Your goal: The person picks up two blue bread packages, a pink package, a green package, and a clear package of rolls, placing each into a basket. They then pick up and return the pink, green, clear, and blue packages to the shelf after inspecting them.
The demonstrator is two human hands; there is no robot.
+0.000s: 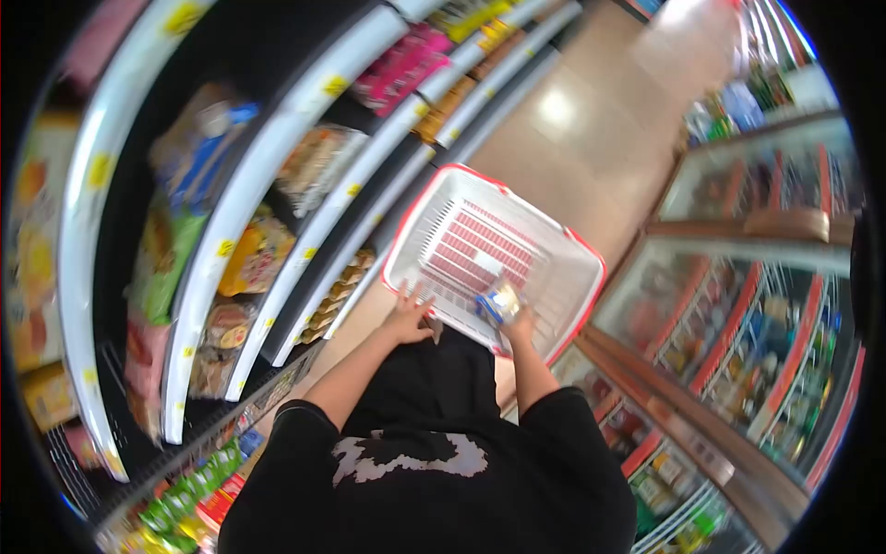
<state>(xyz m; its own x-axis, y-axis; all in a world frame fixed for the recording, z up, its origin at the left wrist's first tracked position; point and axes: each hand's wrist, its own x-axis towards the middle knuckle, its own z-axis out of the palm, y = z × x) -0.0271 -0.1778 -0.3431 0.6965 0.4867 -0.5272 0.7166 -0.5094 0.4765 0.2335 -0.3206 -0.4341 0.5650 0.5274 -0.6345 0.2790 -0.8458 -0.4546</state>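
Observation:
A white shopping basket (563, 268) with a red rim is in front of my body, and slatted gaps show in its floor. My left hand (409, 319) is at the near left corner of the basket, its fingers spread over the rim. My right hand (520, 326) reaches over the near side and grips a small package (499, 302) with blue, white and yellow on it. The package is inside the basket, above its floor. Blur hides its label and exact kind.
Shelves (231, 198) with bagged foods rise on the left, with egg cartons (337, 294) low down. Glass-door coolers (738, 332) line the right side. A tiled aisle floor (554, 111) runs ahead between them. Colourful packets (194, 489) lie at the lower left.

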